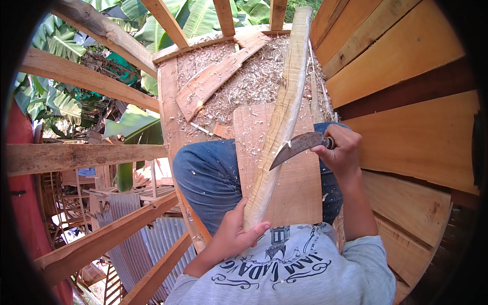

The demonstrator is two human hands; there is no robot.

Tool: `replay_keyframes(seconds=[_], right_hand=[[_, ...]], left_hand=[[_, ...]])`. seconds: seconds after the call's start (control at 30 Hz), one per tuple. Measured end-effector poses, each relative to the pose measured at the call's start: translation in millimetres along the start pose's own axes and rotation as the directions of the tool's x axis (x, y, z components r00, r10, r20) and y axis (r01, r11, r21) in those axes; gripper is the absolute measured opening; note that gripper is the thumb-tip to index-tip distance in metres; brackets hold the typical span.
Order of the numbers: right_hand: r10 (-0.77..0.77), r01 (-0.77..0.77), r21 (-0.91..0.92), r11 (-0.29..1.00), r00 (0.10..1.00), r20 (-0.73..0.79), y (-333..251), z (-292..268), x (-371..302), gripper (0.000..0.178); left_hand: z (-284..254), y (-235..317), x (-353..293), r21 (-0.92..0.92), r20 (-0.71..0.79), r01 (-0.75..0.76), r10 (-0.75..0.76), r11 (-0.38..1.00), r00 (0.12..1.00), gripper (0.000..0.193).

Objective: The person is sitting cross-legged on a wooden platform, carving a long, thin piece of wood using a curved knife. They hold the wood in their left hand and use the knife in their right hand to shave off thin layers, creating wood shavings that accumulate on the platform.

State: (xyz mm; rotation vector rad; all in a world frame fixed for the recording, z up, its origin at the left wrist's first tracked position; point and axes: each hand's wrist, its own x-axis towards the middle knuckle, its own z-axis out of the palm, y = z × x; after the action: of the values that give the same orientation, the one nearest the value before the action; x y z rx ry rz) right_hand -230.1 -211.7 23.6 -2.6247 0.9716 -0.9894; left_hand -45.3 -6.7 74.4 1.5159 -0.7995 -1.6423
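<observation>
A long pale wooden stick [282, 114] runs from my waist up to the far railing, slanting slightly right. My left hand [243, 229] is closed around its near end, thumb toward my shirt. In my right hand [340, 147] is the handle of a knife with a broad curved blade [297, 147]. The blade lies across the stick around its lower middle, its tip pointing left, with a small white shaving by the edge. Under the stick, a flat wooden board [300, 190] rests across my lap over blue jeans [208, 168].
Wood shavings [239, 76] cover the floor ahead, where a flat cut plank [218, 76] lies. A slatted wooden railing [91, 152] stands on the left, above corrugated metal sheets [127, 218]. Plank walls [406, 137] close in on the right. Banana leaves [198, 25] show beyond.
</observation>
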Motion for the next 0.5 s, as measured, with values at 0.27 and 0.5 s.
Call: replay_keyframes(seconds=[0.27, 0.5], right_hand=[[0.118, -0.120, -0.113, 0.986, 0.993, -0.027, 13, 0, 3, 0.067], [0.127, -0.128, -0.134, 0.983, 0.992, -0.018, 13, 6, 6, 0.065]], left_hand=[[1, -7, 3, -0.034, -0.036, -0.004, 0.002, 0.999, 0.999, 0.053], [-5, -5, 2, -0.069, -0.083, -0.006, 0.000, 0.998, 0.997, 0.047]])
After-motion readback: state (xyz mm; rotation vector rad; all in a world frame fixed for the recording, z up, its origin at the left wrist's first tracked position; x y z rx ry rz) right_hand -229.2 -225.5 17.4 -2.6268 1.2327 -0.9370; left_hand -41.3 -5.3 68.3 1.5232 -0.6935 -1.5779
